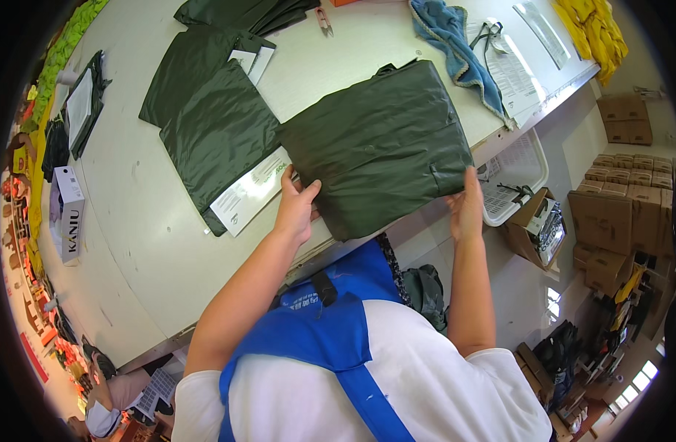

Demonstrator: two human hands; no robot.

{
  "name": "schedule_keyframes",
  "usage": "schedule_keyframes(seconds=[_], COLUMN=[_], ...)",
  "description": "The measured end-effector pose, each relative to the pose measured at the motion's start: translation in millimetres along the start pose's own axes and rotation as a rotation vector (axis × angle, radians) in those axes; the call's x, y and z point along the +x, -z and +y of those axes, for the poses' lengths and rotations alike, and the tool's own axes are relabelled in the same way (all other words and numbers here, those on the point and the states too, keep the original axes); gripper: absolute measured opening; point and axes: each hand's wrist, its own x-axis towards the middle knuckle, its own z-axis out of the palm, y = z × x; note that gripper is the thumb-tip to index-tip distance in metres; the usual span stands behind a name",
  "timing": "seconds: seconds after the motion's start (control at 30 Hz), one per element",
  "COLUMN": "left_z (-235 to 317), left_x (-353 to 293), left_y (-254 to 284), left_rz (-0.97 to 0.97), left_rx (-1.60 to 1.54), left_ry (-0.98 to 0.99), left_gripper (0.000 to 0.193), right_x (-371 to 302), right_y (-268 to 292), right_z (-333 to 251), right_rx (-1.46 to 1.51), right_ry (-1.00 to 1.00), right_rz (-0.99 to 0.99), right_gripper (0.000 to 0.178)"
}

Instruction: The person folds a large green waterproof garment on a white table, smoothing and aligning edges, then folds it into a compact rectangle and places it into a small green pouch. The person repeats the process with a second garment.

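A folded dark green garment (375, 140) of thin, shiny fabric lies flat near the table's front edge, its near side reaching past that edge. My left hand (297, 202) grips its near left corner, thumb on top and fingers partly hidden below. At the near right corner, my right hand (464, 199) holds the side, its fingers mostly behind the fabric. Left of it, another dark green folded garment (212, 125) overlaps others, with a white printed card (249, 190) along its near right edge.
The white table (131, 243) also carries a blue cloth (456, 51), thread snips (324, 22), paper sheets (511, 74) and a white box (68, 214). A white plastic basket (526, 166) and an open carton (533, 228) stand right of the table. Cartons (610, 221) are stacked farther right.
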Motion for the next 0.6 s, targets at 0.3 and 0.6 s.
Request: schedule_keyframes(seconds=[0.3, 0.6], left_z=[-15, -1], left_x=[8, -12], left_y=[12, -86], left_rz=[0.254, -0.153], left_rx=[0.551, 1.585], left_ry=[-0.501, -1.296], left_gripper=[0.080, 0.084], right_x=[39, 40], right_y=[1, -8], right_z=[4, 13], right_rx=[0.161, -0.032], right_ry=[0.023, 0.041], right_rz=[-0.153, -0.043], right_gripper=[0.036, 0.023])
